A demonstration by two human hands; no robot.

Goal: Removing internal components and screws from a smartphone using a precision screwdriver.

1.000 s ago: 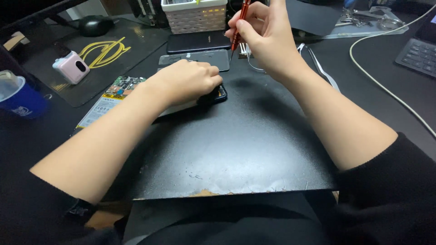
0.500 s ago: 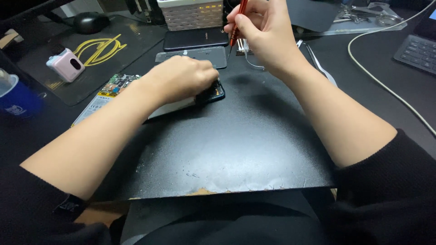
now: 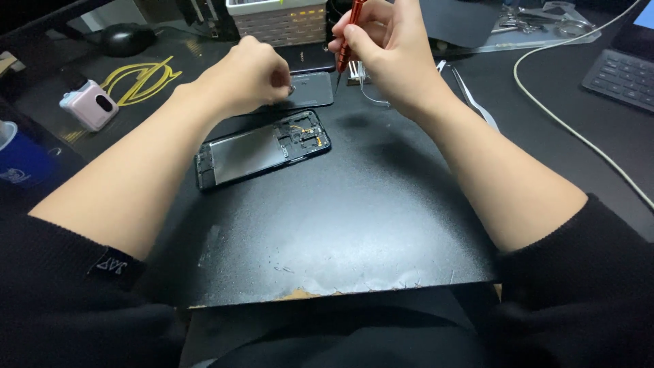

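moved: left hand (image 3: 248, 75) off opened phone (image 3: 262, 148), now pinched on something tiny, can't tell what | right hand (image 3: 385, 51) clamped on red screwdriver (image 3: 349, 31), tip down | phone below-left of both grips, back cover (image 3: 306, 92) already off, insides exposed, disassembly partway

Dim overhead light, perhaps slight blur

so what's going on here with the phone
A person is working on an opened phone that lies back-off on a black mat, its insides showing. The right hand holds a red screwdriver upright, tip down near the dark back cover behind the phone. The left hand is closed in a pinch over that cover, not touching the phone.
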